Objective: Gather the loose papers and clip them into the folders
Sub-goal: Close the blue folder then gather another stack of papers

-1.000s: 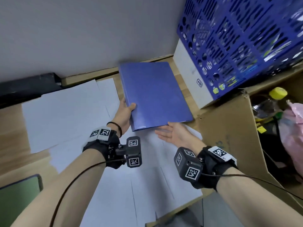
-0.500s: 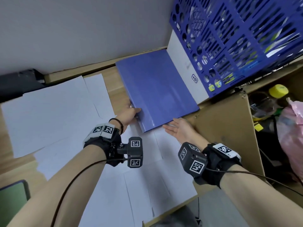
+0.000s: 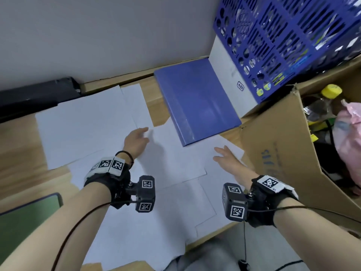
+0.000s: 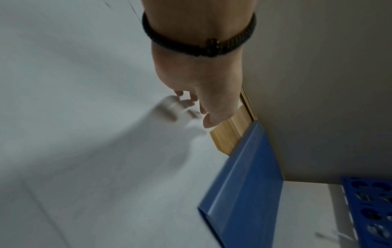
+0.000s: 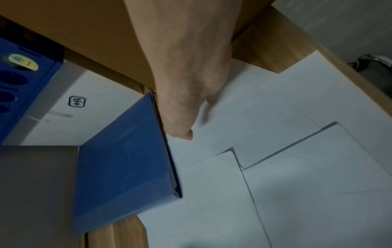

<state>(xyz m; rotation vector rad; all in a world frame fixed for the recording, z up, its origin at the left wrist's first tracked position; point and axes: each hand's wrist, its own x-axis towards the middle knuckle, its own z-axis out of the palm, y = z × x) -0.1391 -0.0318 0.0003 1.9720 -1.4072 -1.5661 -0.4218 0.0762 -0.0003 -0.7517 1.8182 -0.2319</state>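
A closed blue folder (image 3: 197, 100) lies at the back of the wooden desk, its far edge against a white box. It also shows in the left wrist view (image 4: 244, 193) and in the right wrist view (image 5: 123, 161). Several loose white papers (image 3: 88, 124) overlap across the desk in front of it. My left hand (image 3: 136, 140) hovers over the papers left of the folder, fingers relaxed, holding nothing. My right hand (image 3: 224, 155) hovers with straight fingers over the sheets just below the folder's near right corner, apart from it.
A white box (image 3: 232, 79) carries a blue perforated basket (image 3: 289, 36) at the back right. An open cardboard box (image 3: 289, 143) with bottles and a pink bag stands at the right. A green pad (image 3: 25, 222) lies at the lower left. A dark bar (image 3: 35, 94) runs along the back wall.
Both hands have let go of the blue folder, which now lies farther back against the white box. The left hand moved left over the papers; the right drew back.
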